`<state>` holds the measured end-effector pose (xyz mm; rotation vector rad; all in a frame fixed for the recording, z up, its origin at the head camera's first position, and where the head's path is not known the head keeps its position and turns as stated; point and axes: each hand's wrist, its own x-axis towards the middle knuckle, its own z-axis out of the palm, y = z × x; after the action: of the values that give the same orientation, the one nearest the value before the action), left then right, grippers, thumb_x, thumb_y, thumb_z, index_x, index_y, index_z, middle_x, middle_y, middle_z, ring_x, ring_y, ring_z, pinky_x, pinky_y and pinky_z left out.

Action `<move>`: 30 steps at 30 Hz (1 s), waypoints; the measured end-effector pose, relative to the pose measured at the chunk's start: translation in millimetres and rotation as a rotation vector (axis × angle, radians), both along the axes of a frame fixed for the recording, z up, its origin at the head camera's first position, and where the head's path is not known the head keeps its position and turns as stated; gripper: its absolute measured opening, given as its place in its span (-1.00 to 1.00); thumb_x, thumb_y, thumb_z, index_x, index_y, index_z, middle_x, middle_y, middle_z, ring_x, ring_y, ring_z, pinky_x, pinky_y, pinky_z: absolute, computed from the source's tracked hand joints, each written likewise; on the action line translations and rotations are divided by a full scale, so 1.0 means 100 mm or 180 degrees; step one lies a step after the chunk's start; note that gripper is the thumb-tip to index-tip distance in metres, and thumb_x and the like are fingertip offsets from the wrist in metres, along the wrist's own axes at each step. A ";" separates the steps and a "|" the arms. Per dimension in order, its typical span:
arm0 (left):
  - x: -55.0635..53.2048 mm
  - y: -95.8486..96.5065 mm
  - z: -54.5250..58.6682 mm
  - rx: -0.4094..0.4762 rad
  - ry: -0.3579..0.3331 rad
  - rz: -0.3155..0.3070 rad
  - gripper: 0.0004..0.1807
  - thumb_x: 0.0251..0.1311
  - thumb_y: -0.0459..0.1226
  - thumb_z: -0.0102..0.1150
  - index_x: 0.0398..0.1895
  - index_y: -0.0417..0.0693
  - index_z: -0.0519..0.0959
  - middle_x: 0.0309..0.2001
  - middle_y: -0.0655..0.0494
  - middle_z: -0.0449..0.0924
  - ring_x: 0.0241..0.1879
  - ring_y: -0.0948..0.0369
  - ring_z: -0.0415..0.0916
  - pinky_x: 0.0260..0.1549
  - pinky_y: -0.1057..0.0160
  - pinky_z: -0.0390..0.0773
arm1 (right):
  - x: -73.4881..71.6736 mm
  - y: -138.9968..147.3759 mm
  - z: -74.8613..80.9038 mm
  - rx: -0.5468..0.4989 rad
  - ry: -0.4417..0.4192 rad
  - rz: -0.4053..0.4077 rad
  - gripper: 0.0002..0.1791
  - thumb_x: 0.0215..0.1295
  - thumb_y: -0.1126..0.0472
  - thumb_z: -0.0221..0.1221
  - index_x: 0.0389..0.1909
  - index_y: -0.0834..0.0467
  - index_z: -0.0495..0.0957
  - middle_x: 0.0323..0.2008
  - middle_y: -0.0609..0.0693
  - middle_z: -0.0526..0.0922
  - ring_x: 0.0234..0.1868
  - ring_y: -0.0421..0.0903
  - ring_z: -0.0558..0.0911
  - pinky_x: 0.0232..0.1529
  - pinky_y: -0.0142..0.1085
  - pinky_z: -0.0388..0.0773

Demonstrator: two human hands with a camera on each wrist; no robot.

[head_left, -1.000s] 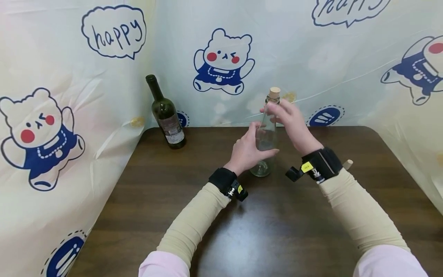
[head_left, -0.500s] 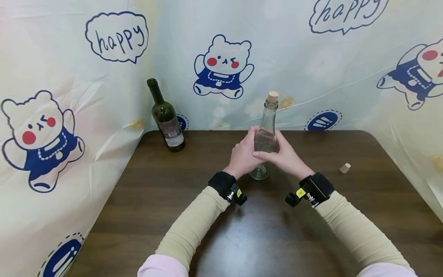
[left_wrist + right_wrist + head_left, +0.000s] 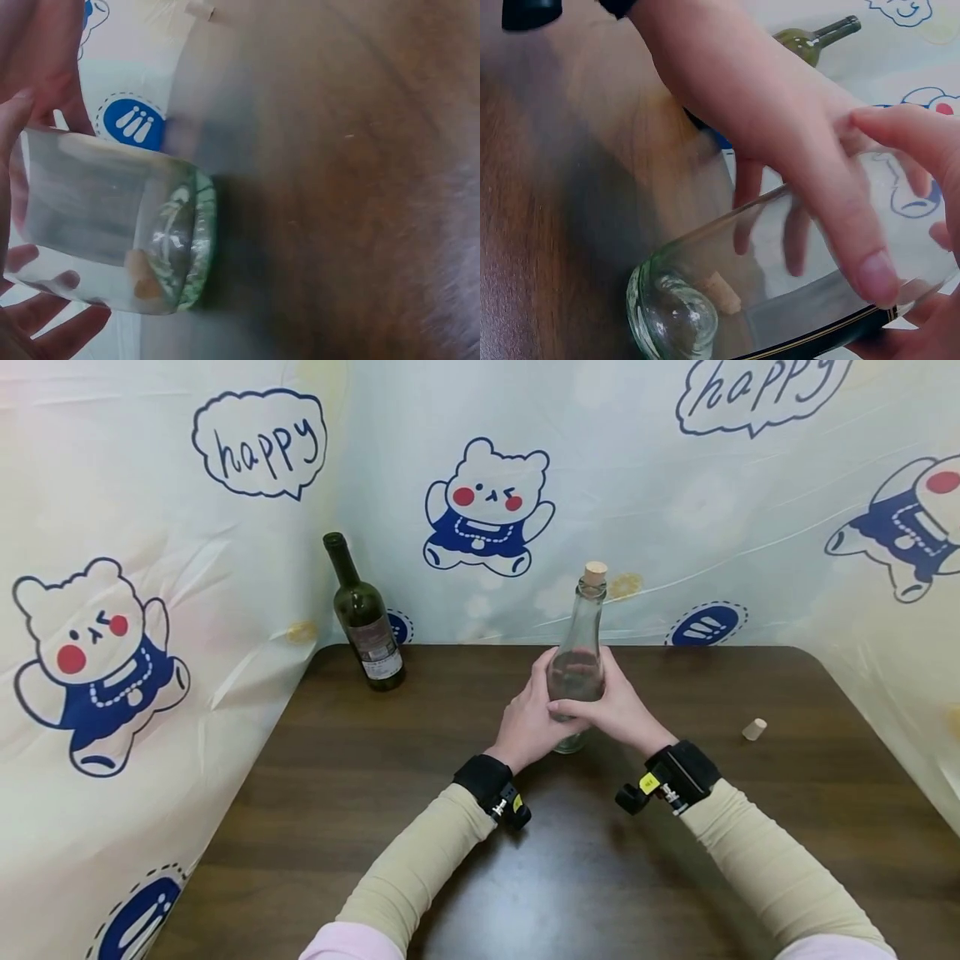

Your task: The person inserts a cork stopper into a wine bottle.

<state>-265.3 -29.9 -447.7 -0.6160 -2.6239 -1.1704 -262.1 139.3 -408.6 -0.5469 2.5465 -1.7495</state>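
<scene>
Both hands hold a clear glass bottle (image 3: 585,622) that stands nearly upright, its mouth plugged with a cork (image 3: 596,573). My left hand (image 3: 519,722) grips the lower body from the left. From the right, my right hand (image 3: 628,708) wraps the same part, its thumb lying across the left one. In the left wrist view the thick base of the bottle (image 3: 201,240) is close to the tabletop. A small cork-coloured piece (image 3: 724,294) shows through the glass near the base. The fingers behind the bottle are partly hidden in the head view.
A green wine bottle (image 3: 369,627) with a label stands at the back left of the dark wooden table (image 3: 337,827). A loose cork (image 3: 754,729) lies on the right side. Behind the table hangs a printed cloth (image 3: 637,468) with bear drawings.
My right hand has come down from the bottle's neck to its lower body, beside my left hand. The left hand has kept its hold. The loose cork and wine bottle have not moved.
</scene>
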 end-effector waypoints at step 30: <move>-0.13 -0.30 0.03 -0.0278 0.0173 0.0261 -0.36 0.32 0.09 0.21 0.40 0.06 0.46 0.44 0.05 0.38 0.39 0.09 0.35 0.30 0.00 0.46 | -0.58 1.10 0.29 0.0486 0.0028 -0.1127 0.14 0.14 -0.12 0.43 0.58 0.18 0.00 0.43 0.38 0.29 0.43 0.29 0.33 0.28 0.33 0.32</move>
<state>-278.6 -60.1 -445.2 -0.5421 -2.6391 -1.0062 -319.9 249.6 -379.6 -0.1017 2.8931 -1.6146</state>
